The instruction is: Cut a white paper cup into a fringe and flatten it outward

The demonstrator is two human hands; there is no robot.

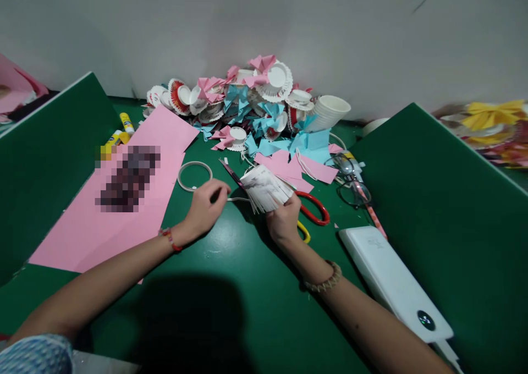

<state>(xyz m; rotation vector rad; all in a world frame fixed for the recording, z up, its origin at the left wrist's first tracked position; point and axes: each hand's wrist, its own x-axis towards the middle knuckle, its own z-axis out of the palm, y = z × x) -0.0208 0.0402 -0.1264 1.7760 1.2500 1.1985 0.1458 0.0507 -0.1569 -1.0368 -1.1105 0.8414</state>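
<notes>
My right hand [284, 218] is closed round a white paper cup [266, 190] whose wall is cut into many thin strips, held on its side over the green table [231, 286]. My left hand [206, 204] is pinched on one thin white strip [238, 199] that runs to the cup. Red-handled scissors [314, 208] lie just behind my right hand, blades pointing left. A white cut-off cup rim ring [194, 176] lies beyond my left hand.
A large pink paper sheet [124, 209] covers the left. A heap of paper-cup flowers and pink and blue bows [247, 102] sits by the wall, with stacked cups [330, 111], glue sticks [119, 132], glasses [350, 181] and a white power bank [391, 280] at right.
</notes>
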